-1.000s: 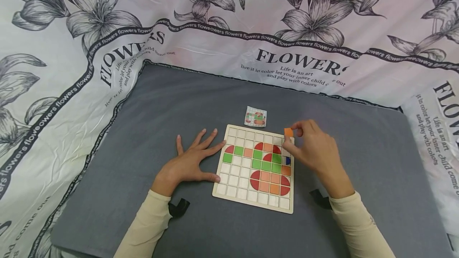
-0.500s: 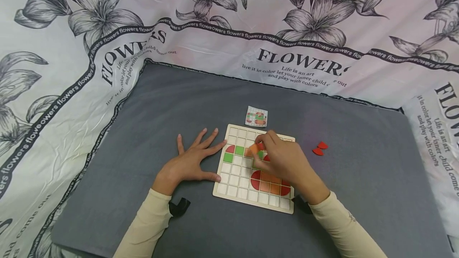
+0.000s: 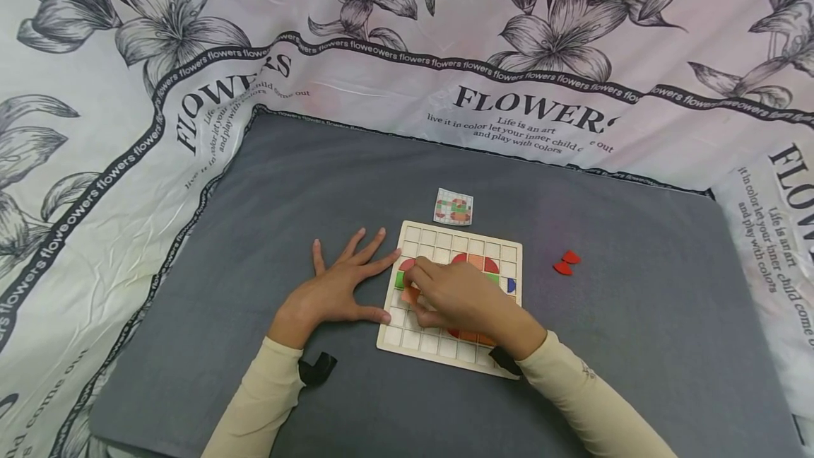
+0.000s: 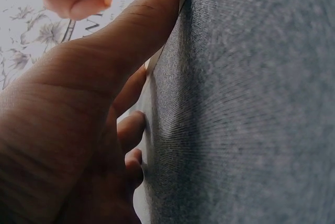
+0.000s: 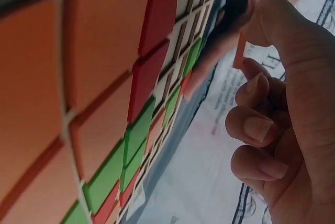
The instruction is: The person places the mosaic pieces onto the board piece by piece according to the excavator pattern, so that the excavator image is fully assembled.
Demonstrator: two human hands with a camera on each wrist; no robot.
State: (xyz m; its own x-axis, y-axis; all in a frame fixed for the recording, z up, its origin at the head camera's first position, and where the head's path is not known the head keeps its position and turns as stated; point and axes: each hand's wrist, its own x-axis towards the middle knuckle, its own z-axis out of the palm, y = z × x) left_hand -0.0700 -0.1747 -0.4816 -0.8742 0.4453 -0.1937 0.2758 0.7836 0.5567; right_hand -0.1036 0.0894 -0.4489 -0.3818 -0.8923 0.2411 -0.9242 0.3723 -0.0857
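Observation:
My right hand (image 3: pixel 467 300) pinches an orange square tile (image 3: pixel 410 295) between thumb and fingertips, over the left part of a wooden grid board (image 3: pixel 439 357). In the right wrist view the tile (image 5: pixel 239 51) shows edge-on, apart from the board. Fingers spread, my left hand (image 3: pixel 337 292) lies on the dark tabletop, its thumb and a fingertip touching the board's left edge. Red, green and orange pieces fill several cells, and a blue-and-white tile (image 3: pixel 511 285) sits near the right edge. My right hand hides part of the middle rows.
Behind the board lies a small printed card (image 3: pixel 453 208) with a coloured grid pattern. Two loose red quarter-round pieces (image 3: pixel 566 263) lie on the grey tabletop (image 3: pixel 636 288) to the right. Floral cloth (image 3: pixel 381 101) hangs around the table's far and left sides.
From the board's upper right corner, my right hand has moved left across it with the orange tile, uncovering the red pieces on the table. My left hand has stayed in place.

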